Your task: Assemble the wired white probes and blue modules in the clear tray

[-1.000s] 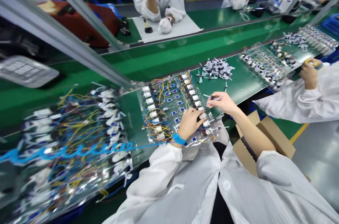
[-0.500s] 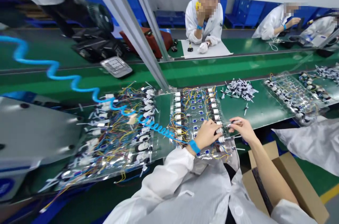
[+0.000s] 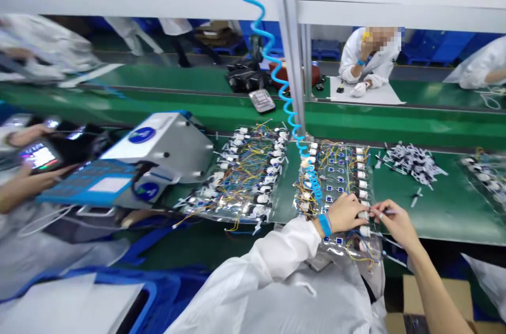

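Note:
A clear plastic tray (image 3: 312, 207) in front of me carries a column of white cylindrical parts (image 3: 361, 184), small blue square pieces (image 3: 340, 179) and thin coloured wires. My left hand (image 3: 346, 213), with a blue band at the wrist, rests over the tray's right column, its fingers closed on one white cylinder. Just right of it, my right hand (image 3: 391, 219) pinches a small thin part at that same cylinder. The fingertips of both hands nearly meet there. The exact shape of the pinched part is too small to make out.
A pile of black-and-white clips (image 3: 413, 161) lies right of the tray. Left are another wired tray (image 3: 237, 178), a grey machine (image 3: 169, 147) and a person's hands (image 3: 31, 165). A coiled blue hose (image 3: 272, 44) hangs before the metal post (image 3: 288, 33).
The view has swung left, bringing the machine and another person's hands into sight. My right hand has come closer to my left hand, bringing the small part against the white cylinder.

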Demonstrator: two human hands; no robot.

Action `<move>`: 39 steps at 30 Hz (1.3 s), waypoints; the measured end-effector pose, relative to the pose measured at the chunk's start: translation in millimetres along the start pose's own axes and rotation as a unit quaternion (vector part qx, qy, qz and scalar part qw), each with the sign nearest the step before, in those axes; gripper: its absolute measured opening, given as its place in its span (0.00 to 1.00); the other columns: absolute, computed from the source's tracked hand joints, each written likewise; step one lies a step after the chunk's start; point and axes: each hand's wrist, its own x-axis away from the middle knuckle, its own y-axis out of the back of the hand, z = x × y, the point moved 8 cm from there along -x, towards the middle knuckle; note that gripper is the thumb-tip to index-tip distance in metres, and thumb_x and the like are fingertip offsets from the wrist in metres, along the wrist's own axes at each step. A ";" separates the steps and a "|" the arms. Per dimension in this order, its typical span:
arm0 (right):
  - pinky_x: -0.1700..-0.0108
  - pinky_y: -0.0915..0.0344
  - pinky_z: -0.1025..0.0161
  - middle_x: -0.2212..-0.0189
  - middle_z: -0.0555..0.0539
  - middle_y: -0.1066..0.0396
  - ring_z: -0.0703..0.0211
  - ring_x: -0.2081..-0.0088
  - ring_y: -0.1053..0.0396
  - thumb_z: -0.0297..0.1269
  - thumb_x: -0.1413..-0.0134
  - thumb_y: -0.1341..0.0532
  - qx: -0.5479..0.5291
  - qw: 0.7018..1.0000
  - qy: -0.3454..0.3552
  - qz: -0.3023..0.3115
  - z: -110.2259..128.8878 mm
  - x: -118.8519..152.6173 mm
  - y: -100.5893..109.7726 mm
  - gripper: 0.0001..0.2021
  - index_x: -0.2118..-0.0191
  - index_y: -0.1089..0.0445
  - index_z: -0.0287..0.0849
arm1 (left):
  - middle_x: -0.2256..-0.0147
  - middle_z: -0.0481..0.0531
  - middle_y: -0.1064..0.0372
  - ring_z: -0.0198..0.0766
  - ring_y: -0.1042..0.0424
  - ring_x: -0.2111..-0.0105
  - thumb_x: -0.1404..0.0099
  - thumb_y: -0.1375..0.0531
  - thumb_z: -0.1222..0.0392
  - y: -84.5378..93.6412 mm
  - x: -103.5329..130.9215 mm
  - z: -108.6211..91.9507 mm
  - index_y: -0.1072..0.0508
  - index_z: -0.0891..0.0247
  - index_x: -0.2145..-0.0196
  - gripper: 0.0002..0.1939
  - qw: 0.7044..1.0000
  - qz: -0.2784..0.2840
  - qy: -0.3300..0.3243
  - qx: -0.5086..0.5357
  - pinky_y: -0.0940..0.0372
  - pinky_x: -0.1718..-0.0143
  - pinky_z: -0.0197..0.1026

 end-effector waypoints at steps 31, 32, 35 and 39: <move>0.46 0.31 0.51 0.61 0.44 0.22 0.50 0.55 0.24 0.45 0.35 0.33 0.068 0.984 0.103 -0.129 3.5 27.8 -29.4 0.11 0.66 0.30 0.47 | 0.54 0.57 0.24 0.49 0.29 0.48 0.27 0.34 0.47 -1.7 4.2 13.4 0.19 0.57 0.44 0.19 0.999 -0.001 0.034 0.024 0.38 0.46 0.51; 0.46 0.31 0.51 0.61 0.44 0.22 0.50 0.55 0.24 0.45 0.35 0.33 0.049 0.984 0.096 -0.139 0.6 29.1 -27.4 0.11 0.65 0.30 0.47 | 0.54 0.57 0.24 0.49 0.29 0.49 0.27 0.34 0.47 -1.4 4.3 14.1 0.19 0.57 0.44 0.19 0.999 -0.005 0.036 0.027 0.38 0.47 0.51; 0.47 0.30 0.53 0.60 0.45 0.21 0.52 0.56 0.24 0.48 0.37 0.31 0.022 0.984 0.066 -0.162 -8.6 34.3 -24.0 0.13 0.64 0.30 0.47 | 0.56 0.56 0.24 0.48 0.29 0.52 0.27 0.34 0.46 -1.6 6.1 12.9 0.19 0.58 0.45 0.19 0.999 -0.009 0.031 0.034 0.38 0.48 0.50; 0.53 0.29 0.57 0.60 0.45 0.19 0.54 0.58 0.24 0.52 0.41 0.29 -0.016 0.988 0.012 -0.153 -20.3 36.3 -28.2 0.17 0.64 0.31 0.46 | 0.56 0.57 0.24 0.48 0.29 0.51 0.26 0.36 0.46 -1.0 9.3 11.1 0.18 0.59 0.45 0.19 0.999 -0.019 0.024 0.029 0.38 0.49 0.49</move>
